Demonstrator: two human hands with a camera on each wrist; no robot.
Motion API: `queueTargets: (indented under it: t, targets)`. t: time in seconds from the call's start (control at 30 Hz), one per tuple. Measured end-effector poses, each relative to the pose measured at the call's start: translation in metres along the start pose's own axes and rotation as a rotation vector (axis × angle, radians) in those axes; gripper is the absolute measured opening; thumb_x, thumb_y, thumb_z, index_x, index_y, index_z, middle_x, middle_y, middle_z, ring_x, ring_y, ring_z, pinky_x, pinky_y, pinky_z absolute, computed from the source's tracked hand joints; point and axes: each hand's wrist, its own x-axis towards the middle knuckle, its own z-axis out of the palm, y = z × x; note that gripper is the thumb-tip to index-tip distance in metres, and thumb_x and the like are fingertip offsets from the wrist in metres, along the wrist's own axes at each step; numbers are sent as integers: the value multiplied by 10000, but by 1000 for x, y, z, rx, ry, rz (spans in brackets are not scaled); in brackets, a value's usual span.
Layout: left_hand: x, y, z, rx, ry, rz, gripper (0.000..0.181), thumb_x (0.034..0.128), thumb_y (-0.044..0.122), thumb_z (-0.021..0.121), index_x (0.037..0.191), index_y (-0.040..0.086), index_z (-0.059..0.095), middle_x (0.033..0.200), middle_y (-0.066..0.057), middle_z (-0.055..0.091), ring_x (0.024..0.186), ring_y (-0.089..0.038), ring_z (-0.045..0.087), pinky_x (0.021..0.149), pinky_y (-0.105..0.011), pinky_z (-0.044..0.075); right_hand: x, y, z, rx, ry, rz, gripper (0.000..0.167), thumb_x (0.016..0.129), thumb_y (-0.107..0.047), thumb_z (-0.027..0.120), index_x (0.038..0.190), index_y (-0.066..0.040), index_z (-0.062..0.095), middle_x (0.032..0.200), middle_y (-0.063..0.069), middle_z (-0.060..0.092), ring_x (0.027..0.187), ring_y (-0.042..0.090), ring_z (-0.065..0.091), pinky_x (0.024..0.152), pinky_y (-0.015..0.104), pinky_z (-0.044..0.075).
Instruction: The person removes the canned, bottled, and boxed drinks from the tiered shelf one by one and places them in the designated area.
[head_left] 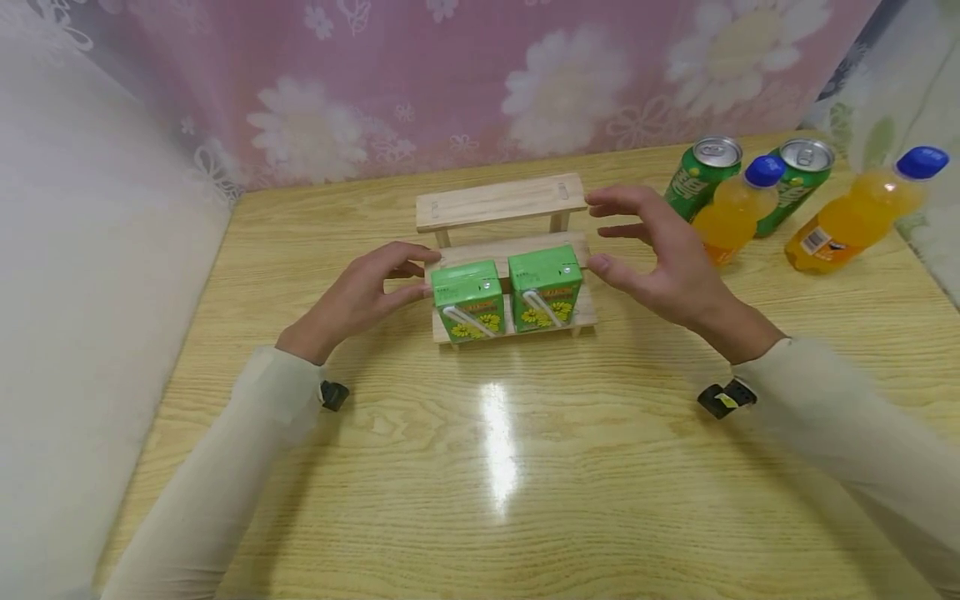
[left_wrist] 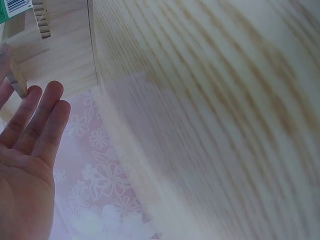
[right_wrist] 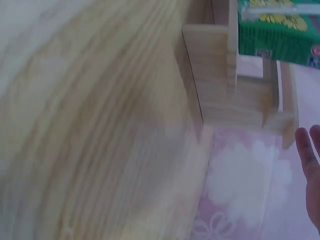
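Observation:
A small stepped wooden rack (head_left: 495,204) stands between the two hands. On its lower part two green drink cartons, the left carton (head_left: 467,287) and the right carton (head_left: 544,265), stand side by side, each with a white straw slanting across its front. My left hand (head_left: 363,287) is at the rack's left end, its fingertips at the end of the middle board. In the left wrist view its fingers (left_wrist: 42,117) look fairly straight against the wood. My right hand (head_left: 667,258) is spread at the right end, fingertips near the top board and thumb by the middle one.
At the right, a green can (head_left: 701,183) and another green can (head_left: 806,171) stand close to an orange drink bottle (head_left: 731,212) and a second bottle (head_left: 843,225), both blue-capped. A pink flowered curtain (head_left: 450,83) hangs behind the wood-grain table (head_left: 420,483).

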Motion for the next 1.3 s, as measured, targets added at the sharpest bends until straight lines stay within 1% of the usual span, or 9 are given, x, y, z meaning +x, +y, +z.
queueTargets:
  t: [0.07,0.13,0.27,0.33,0.47,0.67,0.87,1.07,1.3]
  targets:
    - [0,0,0,-3,1,1,470,1048,163,754,1502,142,631,1544,-44,632,1305,-260,702,1172,-448,554,0,-1,5,17,-24,33,699,933,25,785,1570,-133,545,1555,37,587,1384,138,578,1132,218,532]
    - [0,0,0,-5,1,1,469,1048,161,754,1500,140,631,1546,-45,631,1305,-262,702,1174,-443,553,-1,-1,11,44,-41,53,712,926,30,778,1576,-137,541,1557,49,587,1379,154,583,1123,229,540]
    - [0,-1,1,-7,-1,-4,471,1047,163,755,1501,144,630,1550,-41,628,1304,-259,701,1173,-439,554,-1,0,21,80,-73,55,744,908,29,797,1585,-126,529,1543,88,597,1357,201,610,1083,232,562]
    - [0,-1,1,-5,-1,-7,473,1046,166,757,1501,147,630,1550,-38,628,1303,-258,701,1174,-438,554,-2,1,25,86,-86,49,763,904,25,817,1589,-138,524,1522,84,613,1342,207,621,1066,223,563]
    - [1,-1,1,0,-2,-16,479,1044,172,761,1503,149,630,1550,-36,629,1301,-256,702,1172,-437,554,-2,2,31,83,-100,44,802,890,23,848,1595,-174,518,1492,54,634,1323,164,624,1065,203,544]
    - [1,0,1,-1,-2,-16,479,1045,173,759,1505,153,629,1546,-37,632,1302,-256,702,1173,-447,553,-4,3,38,53,-107,27,827,877,33,868,1599,-131,501,1491,72,652,1288,78,624,1067,195,536]
    - [1,1,1,2,0,-20,478,1045,168,759,1504,147,630,1546,-46,634,1302,-266,703,1172,-459,554,-4,-1,42,51,-110,29,788,895,34,863,1584,-122,514,1482,83,658,1247,65,645,1067,198,553]
    - [1,1,0,6,-2,-17,476,1049,170,755,1506,143,626,1540,-53,637,1298,-273,704,1168,-469,556,-7,-4,42,51,-122,34,690,907,58,845,1525,-76,570,1454,154,652,1139,37,660,1044,141,547]
    - [1,0,1,-4,0,-16,470,1054,175,749,1507,148,624,1545,-47,632,1305,-269,702,1174,-463,551,-9,-4,41,59,-112,30,609,912,66,840,1467,-66,627,1388,117,688,1106,53,675,1041,137,550]
